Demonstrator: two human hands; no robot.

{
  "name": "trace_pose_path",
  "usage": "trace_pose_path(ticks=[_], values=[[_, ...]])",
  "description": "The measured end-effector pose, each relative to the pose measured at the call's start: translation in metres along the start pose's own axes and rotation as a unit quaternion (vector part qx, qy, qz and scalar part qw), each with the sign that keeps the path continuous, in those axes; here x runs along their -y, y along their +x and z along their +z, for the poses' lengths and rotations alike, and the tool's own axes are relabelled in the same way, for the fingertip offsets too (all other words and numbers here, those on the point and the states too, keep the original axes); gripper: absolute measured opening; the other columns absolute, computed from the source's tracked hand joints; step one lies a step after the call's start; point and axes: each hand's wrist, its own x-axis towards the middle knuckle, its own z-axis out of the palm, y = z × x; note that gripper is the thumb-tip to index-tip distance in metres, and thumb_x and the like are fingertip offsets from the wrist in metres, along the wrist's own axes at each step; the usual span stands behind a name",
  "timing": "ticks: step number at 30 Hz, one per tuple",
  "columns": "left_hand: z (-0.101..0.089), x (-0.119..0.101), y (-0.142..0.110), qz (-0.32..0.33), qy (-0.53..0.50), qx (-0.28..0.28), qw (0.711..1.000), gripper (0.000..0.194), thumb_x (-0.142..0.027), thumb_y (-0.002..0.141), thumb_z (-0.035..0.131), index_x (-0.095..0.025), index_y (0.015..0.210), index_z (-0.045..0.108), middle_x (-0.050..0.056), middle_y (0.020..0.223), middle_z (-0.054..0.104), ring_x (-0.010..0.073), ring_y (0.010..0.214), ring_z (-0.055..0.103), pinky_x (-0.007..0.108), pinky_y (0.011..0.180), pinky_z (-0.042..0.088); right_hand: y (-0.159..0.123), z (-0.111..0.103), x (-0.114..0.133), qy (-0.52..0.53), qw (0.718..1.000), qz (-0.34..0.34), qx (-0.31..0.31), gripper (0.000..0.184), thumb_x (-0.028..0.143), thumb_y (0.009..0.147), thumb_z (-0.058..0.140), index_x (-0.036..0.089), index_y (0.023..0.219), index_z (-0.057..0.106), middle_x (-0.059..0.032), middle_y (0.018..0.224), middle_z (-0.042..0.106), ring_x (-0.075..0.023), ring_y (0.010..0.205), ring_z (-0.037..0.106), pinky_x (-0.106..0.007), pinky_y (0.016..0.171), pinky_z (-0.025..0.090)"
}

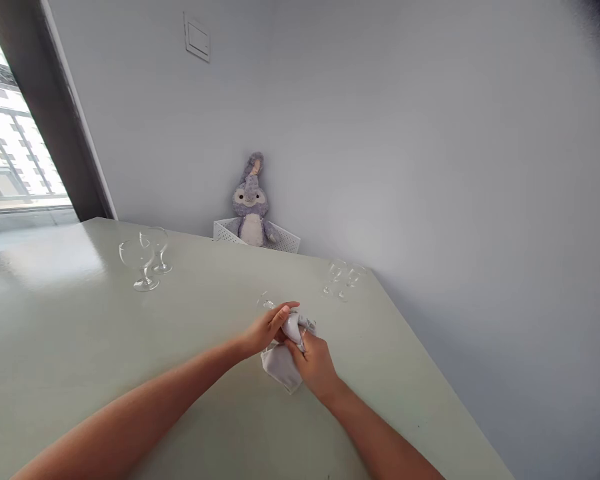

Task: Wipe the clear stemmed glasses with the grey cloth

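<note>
The left hand (267,330) and right hand (318,360) I watch remotely are both closed around a soft white cloth (281,368) and a clear stemmed glass (269,304), over the glossy pale-green table (205,420). I see round-bowled clear goblets (144,265) left, smaller-looking clear glasses (337,272) right, all well apart from the hands.

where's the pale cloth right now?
Head view, just below centre: the pale cloth is bunched between the left hand and right hand, with a corner hanging below them above the table.
</note>
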Motion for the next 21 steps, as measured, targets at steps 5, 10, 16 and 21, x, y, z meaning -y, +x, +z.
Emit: trace_pose_path(ticks=[5, 10, 16, 21], values=[[-0.017, -0.004, 0.000, 0.169, 0.400, -0.087, 0.897, 0.042, -0.045, 0.084, 0.037, -0.023, 0.115, 0.054, 0.009, 0.083, 0.063, 0.0256, 0.093, 0.054, 0.040, 0.087, 0.035, 0.013, -0.010, -0.003, 0.182, 0.975, 0.128, -0.020, 0.020, 0.034, 0.068, 0.066, 0.018, 0.076, 0.059, 0.0029, 0.058, 0.052, -0.0107, 0.051, 0.044, -0.023, 0.048, 0.035], [-0.032, -0.002, 0.006, 0.253, 0.512, -0.046, 0.820, 0.034, -0.040, 0.082, 0.045, -0.021, 0.107, 0.059, 0.011, 0.084, 0.063, 0.0249, 0.092, 0.051, 0.039, 0.091, 0.028, 0.018, -0.017, 0.003, 0.360, 0.907, 0.214, 0.033, 0.033, 0.034, 0.061, 0.073, 0.016, 0.086, 0.059, 0.0015, 0.062, 0.057, -0.0098, 0.049, 0.047, -0.023, 0.049, 0.039], [-0.041, 0.000, 0.006, 0.115, 0.408, 0.019, 0.906, 0.033, -0.054, 0.074, 0.051, -0.025, 0.084, 0.065, -0.002, 0.051, 0.051, 0.0124, 0.050, 0.043, 0.023, 0.056, 0.029, 0.019, -0.040, 0.003, 0.149, 0.971, 0.097, 0.159, 0.019, 0.032, 0.065, 0.068, 0.016, 0.073, 0.064, 0.0037, 0.057, 0.052, -0.0088, 0.051, 0.043, -0.020, 0.048, 0.031], [-0.044, -0.005, 0.004, -0.014, 0.261, 0.139, 0.955, 0.041, -0.057, 0.071, 0.050, -0.018, 0.058, 0.056, -0.003, 0.048, 0.046, 0.0099, 0.046, 0.039, 0.021, 0.046, 0.027, 0.024, -0.061, 0.002, 0.020, 0.979, 0.026, 0.200, 0.009, 0.026, 0.070, 0.060, 0.021, 0.071, 0.067, 0.0029, 0.068, 0.060, -0.0139, 0.062, 0.050, -0.023, 0.056, 0.036]])
